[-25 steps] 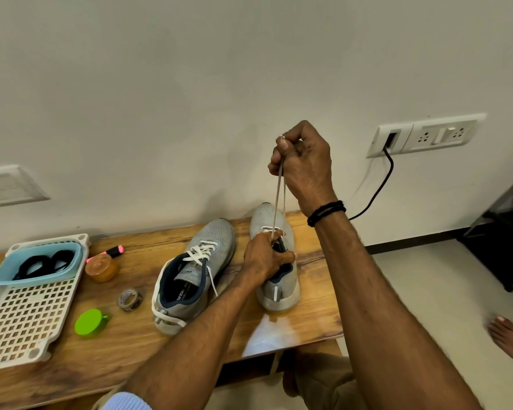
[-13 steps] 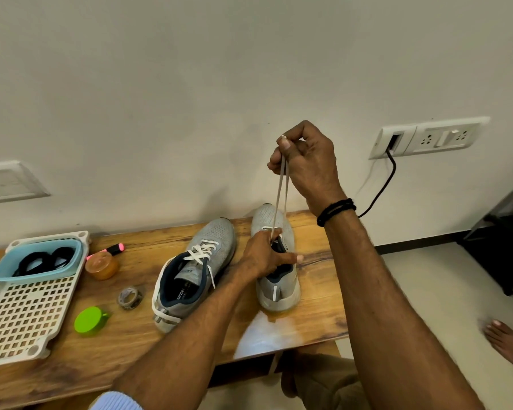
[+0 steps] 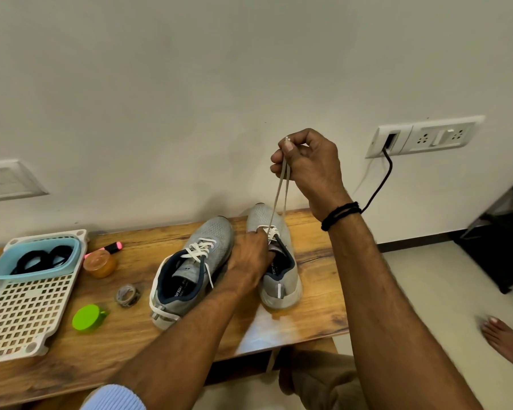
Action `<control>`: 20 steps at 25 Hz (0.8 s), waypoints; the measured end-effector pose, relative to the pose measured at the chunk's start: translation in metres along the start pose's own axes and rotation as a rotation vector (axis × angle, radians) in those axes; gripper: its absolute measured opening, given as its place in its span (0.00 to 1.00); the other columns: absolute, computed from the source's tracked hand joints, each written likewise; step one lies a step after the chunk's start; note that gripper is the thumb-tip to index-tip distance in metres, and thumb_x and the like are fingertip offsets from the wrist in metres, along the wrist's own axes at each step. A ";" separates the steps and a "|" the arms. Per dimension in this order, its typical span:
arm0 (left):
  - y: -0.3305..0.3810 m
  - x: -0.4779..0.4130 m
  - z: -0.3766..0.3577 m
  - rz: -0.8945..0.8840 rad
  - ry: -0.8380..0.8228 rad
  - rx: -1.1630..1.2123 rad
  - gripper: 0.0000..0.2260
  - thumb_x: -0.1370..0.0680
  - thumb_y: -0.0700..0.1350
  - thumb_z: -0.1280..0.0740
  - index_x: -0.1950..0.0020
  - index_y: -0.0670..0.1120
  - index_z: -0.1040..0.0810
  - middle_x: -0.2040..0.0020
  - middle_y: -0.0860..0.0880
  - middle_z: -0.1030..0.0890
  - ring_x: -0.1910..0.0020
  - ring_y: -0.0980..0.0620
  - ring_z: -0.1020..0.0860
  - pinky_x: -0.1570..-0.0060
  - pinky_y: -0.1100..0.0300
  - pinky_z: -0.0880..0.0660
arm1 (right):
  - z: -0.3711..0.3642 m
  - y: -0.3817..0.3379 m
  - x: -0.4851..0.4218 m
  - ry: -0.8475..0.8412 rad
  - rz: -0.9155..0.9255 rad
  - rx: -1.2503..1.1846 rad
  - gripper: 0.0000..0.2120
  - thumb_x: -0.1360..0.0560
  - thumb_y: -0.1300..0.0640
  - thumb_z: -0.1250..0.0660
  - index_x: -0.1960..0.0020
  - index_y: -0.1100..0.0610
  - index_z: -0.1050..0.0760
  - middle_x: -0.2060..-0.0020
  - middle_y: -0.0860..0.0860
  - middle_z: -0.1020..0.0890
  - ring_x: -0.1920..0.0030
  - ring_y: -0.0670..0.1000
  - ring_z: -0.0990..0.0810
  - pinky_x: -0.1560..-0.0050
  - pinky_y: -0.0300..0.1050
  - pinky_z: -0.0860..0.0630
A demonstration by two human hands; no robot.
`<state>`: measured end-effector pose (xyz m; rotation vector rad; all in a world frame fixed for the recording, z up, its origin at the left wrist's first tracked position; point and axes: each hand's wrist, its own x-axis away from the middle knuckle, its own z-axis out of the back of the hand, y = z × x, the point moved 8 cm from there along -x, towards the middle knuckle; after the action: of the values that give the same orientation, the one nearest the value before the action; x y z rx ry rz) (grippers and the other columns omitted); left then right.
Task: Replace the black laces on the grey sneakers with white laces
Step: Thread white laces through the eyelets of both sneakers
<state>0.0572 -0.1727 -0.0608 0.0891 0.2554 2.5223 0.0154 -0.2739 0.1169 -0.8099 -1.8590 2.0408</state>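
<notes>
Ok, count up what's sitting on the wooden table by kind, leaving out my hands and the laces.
Grey sneakers: 2
White tray: 1
Blue bin: 1
Orange jar: 1
Pink marker: 1
Tape roll: 1
Green cap: 1
Total: 8

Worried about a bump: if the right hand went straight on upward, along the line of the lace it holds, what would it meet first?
Probably nothing: above the right hand, which pinches the white lace ends, only bare wall shows. The wall seems to lie behind the hand, though depth is unclear.
</notes>
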 end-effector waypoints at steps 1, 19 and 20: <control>0.004 0.002 0.004 -0.034 0.022 -0.018 0.15 0.19 0.48 0.34 0.37 0.39 0.27 0.45 0.40 0.19 0.48 0.41 0.20 0.53 0.52 0.26 | 0.004 0.000 -0.001 0.013 0.000 0.005 0.04 0.19 0.61 0.37 0.49 0.62 0.25 0.64 0.53 0.17 0.64 0.51 0.16 0.57 0.48 0.17; -0.040 -0.006 0.035 0.440 0.076 1.278 0.13 0.14 0.44 0.45 0.47 0.40 0.24 0.66 0.45 0.25 0.69 0.50 0.25 0.69 0.59 0.25 | 0.056 0.044 -0.008 0.325 -0.105 0.387 0.02 0.26 0.55 0.27 0.58 0.51 0.17 0.63 0.49 0.15 0.60 0.51 0.15 0.54 0.54 0.17; -0.045 -0.007 0.033 0.487 0.073 1.212 0.11 0.14 0.43 0.45 0.43 0.39 0.26 0.64 0.45 0.25 0.69 0.51 0.26 0.71 0.59 0.27 | 0.057 0.044 -0.009 0.301 -0.119 0.404 0.01 0.26 0.54 0.26 0.56 0.51 0.16 0.62 0.49 0.15 0.60 0.50 0.16 0.54 0.51 0.18</control>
<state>0.0921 -0.1349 -0.0374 0.5786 1.9292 2.4130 -0.0024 -0.3323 0.0776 -0.8159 -1.2504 1.9937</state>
